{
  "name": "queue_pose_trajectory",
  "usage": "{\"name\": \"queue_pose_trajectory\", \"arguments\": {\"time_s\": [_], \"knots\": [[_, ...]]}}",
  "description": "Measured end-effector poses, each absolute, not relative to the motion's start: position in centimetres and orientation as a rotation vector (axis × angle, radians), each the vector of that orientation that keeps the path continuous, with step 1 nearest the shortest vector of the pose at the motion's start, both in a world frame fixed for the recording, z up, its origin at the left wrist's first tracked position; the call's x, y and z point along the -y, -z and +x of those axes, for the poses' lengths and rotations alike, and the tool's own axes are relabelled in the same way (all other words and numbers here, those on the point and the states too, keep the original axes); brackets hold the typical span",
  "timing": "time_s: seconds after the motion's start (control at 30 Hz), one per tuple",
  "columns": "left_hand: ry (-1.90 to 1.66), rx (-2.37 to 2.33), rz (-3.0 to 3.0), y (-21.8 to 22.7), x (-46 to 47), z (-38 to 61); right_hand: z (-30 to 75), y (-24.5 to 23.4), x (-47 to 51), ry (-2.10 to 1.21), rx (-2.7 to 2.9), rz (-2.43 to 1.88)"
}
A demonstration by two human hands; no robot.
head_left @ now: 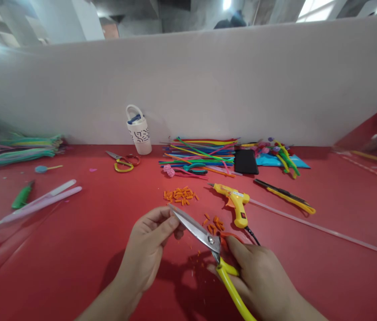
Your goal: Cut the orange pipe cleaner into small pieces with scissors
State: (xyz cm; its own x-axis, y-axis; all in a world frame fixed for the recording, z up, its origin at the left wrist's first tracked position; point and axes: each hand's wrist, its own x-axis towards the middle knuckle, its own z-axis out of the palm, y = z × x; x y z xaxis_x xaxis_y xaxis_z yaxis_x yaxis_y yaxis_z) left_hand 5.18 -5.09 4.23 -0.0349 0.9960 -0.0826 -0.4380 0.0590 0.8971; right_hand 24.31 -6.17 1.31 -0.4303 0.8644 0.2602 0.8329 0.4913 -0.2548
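My right hand (258, 278) grips the yellow and orange handles of a pair of scissors (205, 238), whose steel blades point up and left, closed or nearly so. My left hand (150, 247) is pinched at the blade tips; what it holds, if anything, is too small to make out. Short orange cut pieces (180, 195) lie in a small heap just beyond the hands, and more orange bits (215, 224) are scattered beside the blades. All of this is over a red table (75, 249).
A yellow glue gun (235, 203) lies right of the heap, with a clear glue stick (322, 229) and a yellow-black cutter (285, 196). Colourful sticks (202, 154), a black phone (246, 161), a white cup (139, 130), second scissors (123, 161) and left-side stick piles (21, 149) stand near the partition.
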Motion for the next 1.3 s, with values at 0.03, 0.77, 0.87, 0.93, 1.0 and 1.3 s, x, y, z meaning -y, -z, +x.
{"name": "queue_pose_trajectory", "arguments": {"time_s": [0.03, 0.77, 0.87, 0.93, 1.0, 1.3], "knots": [[-1.377, -0.942, 0.793, -4.2, 5.1, 5.2, 24.4, -1.3, 6.1, -0.128, 2.382, -1.422], [-0.733, -0.861, 0.836, -2.0, 6.5, 8.0, 23.5, -3.7, 6.2, -1.600, 1.546, -1.307], [-0.812, -0.947, 0.876, -1.7, 6.4, 8.1, 23.3, -4.0, 6.3, -1.483, 1.588, -1.328], [-0.810, -0.974, 0.917, -1.5, 6.5, 8.2, 23.2, -3.8, 6.4, -1.459, 1.610, -1.332], [-0.801, -0.976, 0.939, -1.4, 6.6, 8.2, 23.3, -3.7, 6.3, -1.428, 1.636, -1.324], [-1.243, -1.011, 0.789, -3.0, 5.2, 6.5, 24.5, -3.2, 5.8, -0.758, 2.171, -1.503]]}}
